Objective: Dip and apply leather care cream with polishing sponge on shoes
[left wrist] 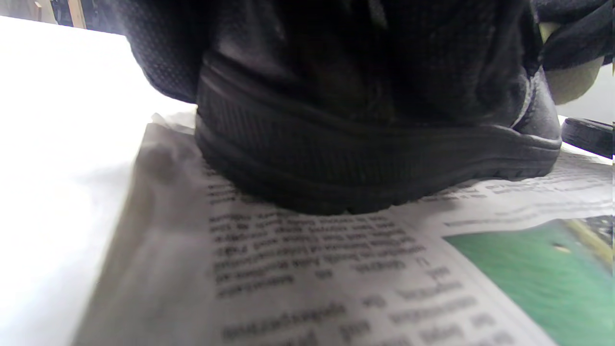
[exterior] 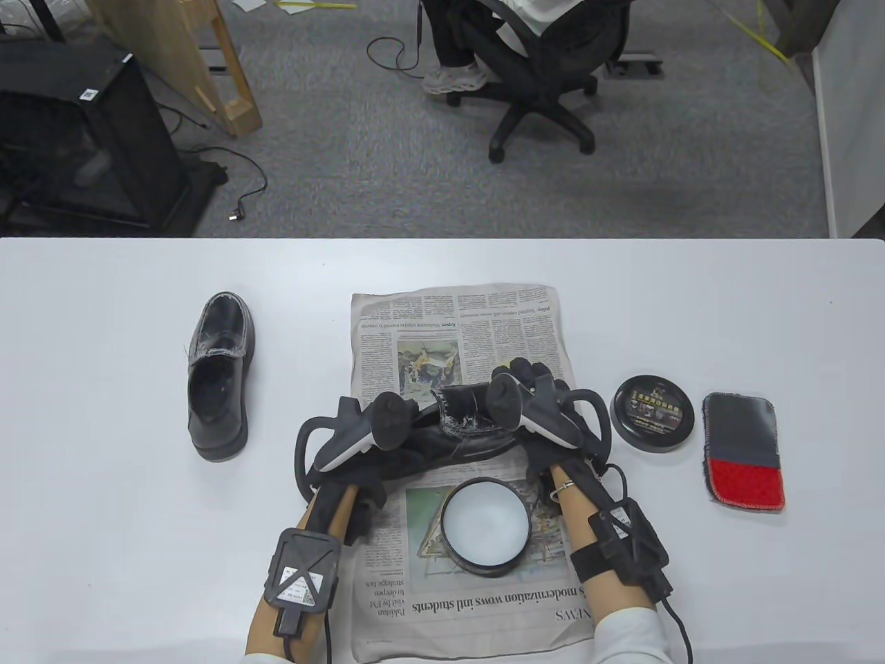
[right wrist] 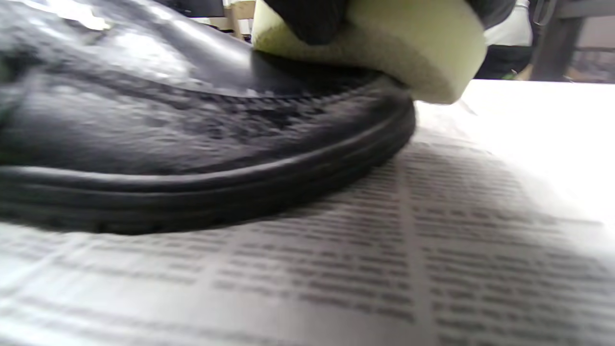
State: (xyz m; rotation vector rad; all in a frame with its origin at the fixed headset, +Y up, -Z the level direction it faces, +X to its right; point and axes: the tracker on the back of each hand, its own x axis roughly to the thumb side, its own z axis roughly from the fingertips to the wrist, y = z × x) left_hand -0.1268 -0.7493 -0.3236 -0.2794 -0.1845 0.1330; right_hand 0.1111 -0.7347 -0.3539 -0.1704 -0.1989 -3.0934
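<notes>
We take the newspaper [exterior: 456, 325] as our landmark, spread on the white table [exterior: 104, 346] in front of us. Across its middle lies the shoe [exterior: 460, 432] we are working on, its long axis running left to right, heel toward our left hand [exterior: 366, 443] and toe toward our right hand [exterior: 536, 398]. Nearer us on the newspaper sits the open cream tin [exterior: 485, 526], just short of the shoe's side. Off the newspaper's left edge stands the second shoe [exterior: 220, 373], well apart; off its right edge lie the tin lid [exterior: 653, 413] and, further right, a cloth [exterior: 744, 451].

Our right hand is the nearer one to the toe, and the stroke turns on that. In the right wrist view its fingers pinch the polishing sponge [right wrist: 384, 43] and press its pale face onto the toe cap, right at the welt. Our left hand is closed round the heel end, steadying the shoe; the left wrist view shows little beyond dark glove over the heel, so the exact finger placement we cannot tell.

We judge the next pass should run leftward along the shoe's axis.
</notes>
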